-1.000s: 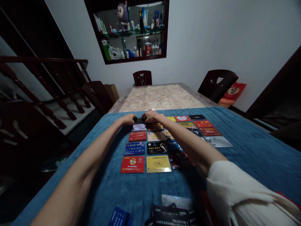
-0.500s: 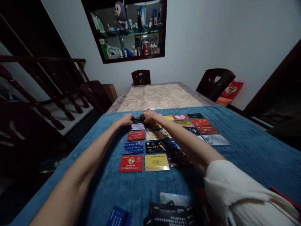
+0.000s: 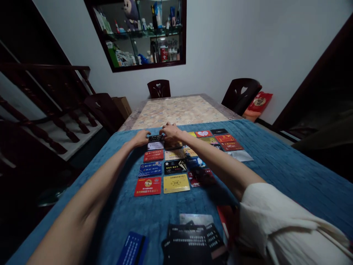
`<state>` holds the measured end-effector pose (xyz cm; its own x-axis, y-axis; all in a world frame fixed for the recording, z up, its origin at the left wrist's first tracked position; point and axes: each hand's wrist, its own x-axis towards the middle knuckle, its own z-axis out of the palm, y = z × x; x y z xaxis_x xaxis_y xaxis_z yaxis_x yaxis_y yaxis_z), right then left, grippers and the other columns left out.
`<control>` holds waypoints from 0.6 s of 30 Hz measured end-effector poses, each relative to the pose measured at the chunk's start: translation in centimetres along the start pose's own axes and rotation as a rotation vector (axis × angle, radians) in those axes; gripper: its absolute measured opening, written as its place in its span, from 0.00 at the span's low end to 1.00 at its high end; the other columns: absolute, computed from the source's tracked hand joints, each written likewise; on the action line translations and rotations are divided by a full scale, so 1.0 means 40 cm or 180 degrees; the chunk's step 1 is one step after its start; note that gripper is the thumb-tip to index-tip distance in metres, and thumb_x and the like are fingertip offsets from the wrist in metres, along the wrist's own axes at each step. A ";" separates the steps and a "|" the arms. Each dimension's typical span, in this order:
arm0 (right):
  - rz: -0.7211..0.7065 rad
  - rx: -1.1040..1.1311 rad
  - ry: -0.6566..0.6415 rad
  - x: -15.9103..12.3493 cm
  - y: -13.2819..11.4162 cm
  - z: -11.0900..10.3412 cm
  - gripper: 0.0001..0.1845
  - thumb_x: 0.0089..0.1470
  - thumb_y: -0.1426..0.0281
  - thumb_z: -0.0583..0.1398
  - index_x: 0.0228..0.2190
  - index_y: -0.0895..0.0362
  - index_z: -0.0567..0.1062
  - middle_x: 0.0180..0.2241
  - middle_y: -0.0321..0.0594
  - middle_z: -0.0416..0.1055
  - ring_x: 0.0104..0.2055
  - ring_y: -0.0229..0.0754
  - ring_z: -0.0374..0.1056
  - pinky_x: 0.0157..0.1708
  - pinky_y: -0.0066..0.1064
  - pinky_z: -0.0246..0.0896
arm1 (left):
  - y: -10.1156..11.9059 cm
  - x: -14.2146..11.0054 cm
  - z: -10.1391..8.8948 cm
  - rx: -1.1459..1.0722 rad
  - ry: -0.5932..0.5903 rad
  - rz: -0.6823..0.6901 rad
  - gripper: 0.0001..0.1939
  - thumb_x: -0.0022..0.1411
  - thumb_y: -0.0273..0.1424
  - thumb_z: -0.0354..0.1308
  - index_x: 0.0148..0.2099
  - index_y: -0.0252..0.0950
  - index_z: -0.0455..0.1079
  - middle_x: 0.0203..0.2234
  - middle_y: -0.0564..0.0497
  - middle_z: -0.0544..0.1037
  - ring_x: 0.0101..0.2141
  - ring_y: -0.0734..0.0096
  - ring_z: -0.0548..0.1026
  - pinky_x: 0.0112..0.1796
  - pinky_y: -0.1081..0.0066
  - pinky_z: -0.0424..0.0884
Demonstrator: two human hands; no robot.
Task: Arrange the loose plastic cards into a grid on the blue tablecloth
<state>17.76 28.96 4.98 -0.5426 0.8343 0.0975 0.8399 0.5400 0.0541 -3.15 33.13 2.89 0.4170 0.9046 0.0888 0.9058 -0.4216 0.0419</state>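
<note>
At the far left end of the laid-out cards lies a black card (image 3: 156,138) with pale print. My left hand (image 3: 141,138) pinches its left edge, and my right hand (image 3: 171,132) has bent fingers at its right edge. Just below it is a whitish card (image 3: 155,146). Nearer to me in the same column come a red card (image 3: 153,156), a blue card (image 3: 150,169) and another red card (image 3: 148,186). A black VIP card (image 3: 175,167) and a gold card (image 3: 177,183) lie in the neighbouring column. My right forearm covers part of the middle cards.
Close to me are a loose pile of black cards (image 3: 190,243), a silvery card (image 3: 196,219) and a blue card with a dark stripe (image 3: 132,248). A blue cloth (image 3: 275,165) covers the near table. Chairs (image 3: 241,96) stand around it.
The view has shifted slightly, so the scene sits a little further left and higher. Both hands stay at the black card, with the left fingers slightly more spread.
</note>
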 end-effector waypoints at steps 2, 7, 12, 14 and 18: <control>-0.0034 0.0004 0.0059 -0.024 0.001 -0.010 0.17 0.57 0.68 0.58 0.48 0.52 0.77 0.54 0.50 0.70 0.58 0.56 0.57 0.49 0.45 0.54 | 0.011 -0.008 -0.008 0.0002 0.0078 0.0005 0.24 0.52 0.25 0.53 0.52 0.29 0.75 0.44 0.43 0.81 0.40 0.64 0.78 0.46 0.72 0.72; -0.0050 0.0006 0.0315 -0.084 -0.002 -0.028 0.13 0.60 0.69 0.55 0.41 0.55 0.78 0.48 0.49 0.74 0.55 0.55 0.59 0.46 0.41 0.51 | 0.051 -0.031 -0.031 0.0040 0.0303 0.0034 0.18 0.56 0.28 0.52 0.44 0.30 0.78 0.40 0.43 0.81 0.39 0.63 0.77 0.46 0.71 0.71; -0.0076 0.0046 0.0481 -0.161 -0.006 -0.039 0.14 0.60 0.71 0.54 0.40 0.56 0.79 0.45 0.49 0.77 0.53 0.55 0.59 0.44 0.41 0.48 | 0.108 -0.069 -0.048 0.0055 0.0465 0.0118 0.17 0.59 0.29 0.48 0.38 0.29 0.79 0.35 0.42 0.80 0.37 0.61 0.75 0.43 0.68 0.70; -0.0069 0.0055 0.0506 -0.199 -0.007 -0.042 0.14 0.61 0.70 0.54 0.40 0.57 0.79 0.45 0.50 0.77 0.53 0.55 0.59 0.43 0.40 0.47 | 0.136 -0.090 -0.049 0.0057 0.0516 0.0167 0.17 0.59 0.30 0.48 0.36 0.29 0.78 0.33 0.42 0.80 0.36 0.61 0.75 0.41 0.68 0.70; -0.0067 0.0059 0.0564 -0.277 -0.010 -0.043 0.14 0.62 0.70 0.53 0.40 0.57 0.79 0.44 0.49 0.77 0.52 0.54 0.58 0.42 0.39 0.45 | 0.204 -0.142 -0.045 0.0066 0.0573 0.0287 0.17 0.60 0.30 0.47 0.34 0.31 0.78 0.33 0.44 0.79 0.34 0.64 0.73 0.40 0.70 0.69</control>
<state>23.46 19.30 5.57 -0.5489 0.7910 0.2703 0.8273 0.5604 0.0399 1.73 24.43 4.50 0.4780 0.8366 0.2677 0.8675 -0.4974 0.0055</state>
